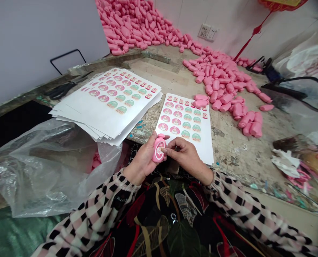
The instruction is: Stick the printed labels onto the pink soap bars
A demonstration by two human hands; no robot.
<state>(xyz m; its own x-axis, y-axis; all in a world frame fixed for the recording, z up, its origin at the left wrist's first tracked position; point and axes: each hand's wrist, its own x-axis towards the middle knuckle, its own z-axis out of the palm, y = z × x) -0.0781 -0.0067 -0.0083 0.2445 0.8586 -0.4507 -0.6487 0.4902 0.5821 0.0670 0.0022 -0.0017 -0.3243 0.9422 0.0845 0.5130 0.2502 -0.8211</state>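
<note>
A small pink bottle [156, 154] with an oval label on its front stands upright in my left hand [145, 160], whose fingers are wrapped round it. My right hand [187, 155] is curled, and its thumb and fingertip press at the label's right side. Whether those fingers also pinch a sticker cannot be made out. Just beyond my hands lies a sheet of stickers [208, 141], printed with pink and green round labels and small red ones. Two pink bottles rest on its upper right corner.
To the left is a stack of sticker sheets [94, 110], with black scissors [61, 91] beside it. Loose pink bottles [217, 78] spread across the table and heap against the wall. A clear plastic bag [54, 171] hangs at the near left; scraps and tape [312, 160] lie right.
</note>
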